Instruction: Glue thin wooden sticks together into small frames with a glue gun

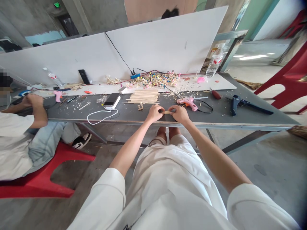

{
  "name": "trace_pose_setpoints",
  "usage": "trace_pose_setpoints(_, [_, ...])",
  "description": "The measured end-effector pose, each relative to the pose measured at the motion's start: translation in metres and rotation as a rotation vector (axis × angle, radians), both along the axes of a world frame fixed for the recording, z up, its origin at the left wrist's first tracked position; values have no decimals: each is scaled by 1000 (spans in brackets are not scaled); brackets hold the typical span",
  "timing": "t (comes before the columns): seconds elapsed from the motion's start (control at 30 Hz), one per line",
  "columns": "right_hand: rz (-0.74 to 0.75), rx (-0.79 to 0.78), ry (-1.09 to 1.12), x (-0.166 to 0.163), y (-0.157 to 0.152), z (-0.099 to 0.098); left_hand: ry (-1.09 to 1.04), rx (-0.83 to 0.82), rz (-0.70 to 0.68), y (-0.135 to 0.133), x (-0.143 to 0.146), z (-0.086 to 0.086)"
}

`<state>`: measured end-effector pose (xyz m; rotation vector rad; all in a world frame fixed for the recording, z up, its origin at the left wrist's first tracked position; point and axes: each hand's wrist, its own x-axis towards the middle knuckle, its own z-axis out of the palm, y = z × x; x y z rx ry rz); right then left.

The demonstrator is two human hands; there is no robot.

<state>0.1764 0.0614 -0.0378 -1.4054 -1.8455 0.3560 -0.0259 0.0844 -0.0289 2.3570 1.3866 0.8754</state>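
My left hand (154, 113) and my right hand (178, 113) rest on the front edge of the grey table (240, 116), both pinched on the ends of a short bundle of thin wooden sticks (167, 111) held level between them. Just beyond my hands lies a pile of loose wooden sticks (143, 96). A pink glue gun (188, 102) lies right behind my right hand, with its black cord curling to the right. A tiny stick assembly (140, 106) sits to the left of my left hand.
A phone on a white power bank (112, 100) with a white cable (102, 117) lies left. Small stick models (155, 79) with coloured tips stand by the white board (168, 48). A blue tool (247, 104), a screwdriver (216, 94) and a bottle (214, 64) sit right. Another person (21, 140) sits left on a red chair.
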Motion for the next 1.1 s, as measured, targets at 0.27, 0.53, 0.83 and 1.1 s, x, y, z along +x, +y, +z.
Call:
trace_pose_setpoints(0.27, [-23,-14,10,0,1,-1,-43,-35,12,10,-1,-5])
trace_pose_setpoints(0.53, [-9,19,-40,1,3,-3,-34,-2,-9,8,-2,-5])
trace_pose_setpoints(0.83, [-32,6,-55,0,5,-5,-35,-13,2,5,-1,-2])
trace_pose_setpoints(1.1, [-40,10,-43,0,7,-6,-43,-14,10,5,-2,-1])
